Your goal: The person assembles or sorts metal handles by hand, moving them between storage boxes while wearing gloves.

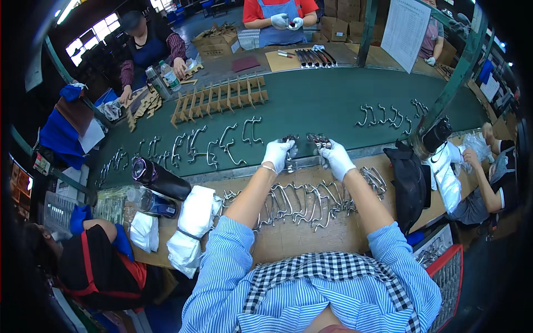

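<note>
My left hand, in a white glove, is closed around shiny metal pieces at the near edge of the green surface. My right hand, gloved too, grips another small cluster of shiny metal pieces a short way to the right. The pieces' exact kind is hard to make out, as the fingers cover part of them. Below both hands, a row of bent, hook-like metal rods lies on the brown worktop. More such rods are spread over the green surface beyond my left hand.
Further rods lie at the far right. A slotted cardboard divider stands farther back. Left of me are a dark flask and white wrapped bundles; a black bag sits to my right. Several people work around the table.
</note>
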`<state>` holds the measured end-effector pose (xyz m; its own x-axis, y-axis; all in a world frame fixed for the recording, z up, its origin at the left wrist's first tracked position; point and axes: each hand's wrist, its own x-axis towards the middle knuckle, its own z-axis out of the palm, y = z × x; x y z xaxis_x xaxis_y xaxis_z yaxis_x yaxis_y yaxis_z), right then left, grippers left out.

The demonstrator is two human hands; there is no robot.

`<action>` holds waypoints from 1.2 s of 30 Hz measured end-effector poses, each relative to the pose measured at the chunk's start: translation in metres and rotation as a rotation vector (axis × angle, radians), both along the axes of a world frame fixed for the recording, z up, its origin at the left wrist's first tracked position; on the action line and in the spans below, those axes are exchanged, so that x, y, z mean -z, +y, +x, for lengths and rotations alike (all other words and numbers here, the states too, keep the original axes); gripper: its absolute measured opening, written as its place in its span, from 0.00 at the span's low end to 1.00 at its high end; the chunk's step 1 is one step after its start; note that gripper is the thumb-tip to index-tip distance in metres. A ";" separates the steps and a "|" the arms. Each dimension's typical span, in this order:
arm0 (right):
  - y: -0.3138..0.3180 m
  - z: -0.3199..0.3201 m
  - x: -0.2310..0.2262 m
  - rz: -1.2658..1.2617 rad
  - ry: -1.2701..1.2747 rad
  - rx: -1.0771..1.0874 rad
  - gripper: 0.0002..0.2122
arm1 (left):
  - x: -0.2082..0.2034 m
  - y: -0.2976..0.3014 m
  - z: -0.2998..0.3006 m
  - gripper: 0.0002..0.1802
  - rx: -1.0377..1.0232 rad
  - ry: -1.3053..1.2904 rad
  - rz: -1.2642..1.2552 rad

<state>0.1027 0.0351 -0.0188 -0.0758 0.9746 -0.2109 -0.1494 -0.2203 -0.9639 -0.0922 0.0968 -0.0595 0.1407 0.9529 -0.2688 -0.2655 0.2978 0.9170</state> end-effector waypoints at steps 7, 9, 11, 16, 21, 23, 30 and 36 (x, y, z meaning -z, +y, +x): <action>-0.037 -0.017 0.008 0.310 -0.520 0.036 0.13 | -0.014 -0.041 0.012 0.13 0.096 -0.522 -0.173; -0.047 -0.025 0.003 0.297 -0.606 -0.013 0.14 | -0.020 -0.052 0.004 0.15 0.113 -0.543 -0.118; -0.055 -0.026 -0.003 0.273 -0.694 -0.052 0.16 | -0.038 -0.065 0.004 0.16 0.147 -0.754 -0.091; -0.065 -0.024 -0.009 0.351 -0.735 -0.161 0.13 | -0.034 -0.071 -0.011 0.26 0.179 -0.897 -0.137; -0.070 -0.022 -0.009 0.437 -0.871 -0.190 0.14 | -0.046 -0.077 -0.014 0.23 0.164 -0.899 -0.190; -0.069 -0.023 -0.012 0.425 -0.912 -0.228 0.13 | -0.046 -0.079 -0.017 0.29 0.241 -0.941 -0.248; -0.073 -0.024 -0.019 0.255 -0.892 -0.336 0.18 | -0.046 -0.084 -0.018 0.36 0.334 -0.941 -0.291; -0.072 -0.019 -0.012 0.205 -0.711 -0.278 0.34 | -0.050 -0.087 -0.022 0.39 0.428 -0.949 -0.324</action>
